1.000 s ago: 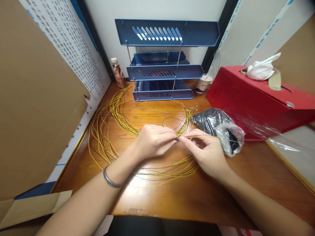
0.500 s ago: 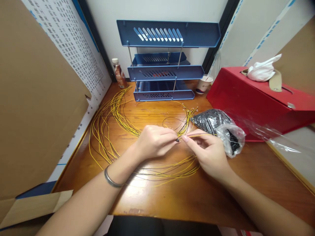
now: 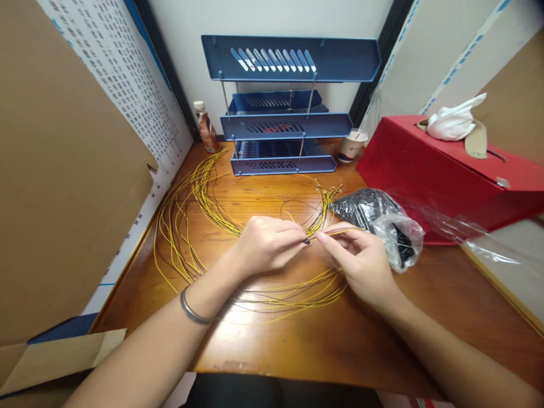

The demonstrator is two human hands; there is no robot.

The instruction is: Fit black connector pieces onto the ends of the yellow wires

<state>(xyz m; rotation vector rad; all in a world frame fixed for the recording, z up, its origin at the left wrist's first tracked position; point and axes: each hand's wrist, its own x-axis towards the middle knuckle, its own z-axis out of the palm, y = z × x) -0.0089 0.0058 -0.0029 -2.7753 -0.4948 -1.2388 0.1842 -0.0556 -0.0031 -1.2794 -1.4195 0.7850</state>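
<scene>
Between its fingertips my left hand (image 3: 272,243) pinches a small black piece (image 3: 306,241). Just right of it, my right hand (image 3: 361,258) is closed on a thin yellow and black wire (image 3: 346,229), its fingertips a short way from the black piece. A loose bundle of yellow and black wires (image 3: 170,221) curves over the wooden table on the left and passes under my hands. The bundle's ends with small metal tips (image 3: 329,195) lie behind my hands. Whether wire and black piece are joined is too small to tell.
Behind stands a blue tiered rack (image 3: 289,127), with a bottle (image 3: 207,129) on its left and a paper cup (image 3: 352,145) on its right. A plastic bag of black pieces (image 3: 374,212) lies beside a red box (image 3: 446,187). Cardboard (image 3: 63,170) stands at left.
My right hand's fingertips have shifted slightly to the right, away from the black piece. My left hand has hardly moved.
</scene>
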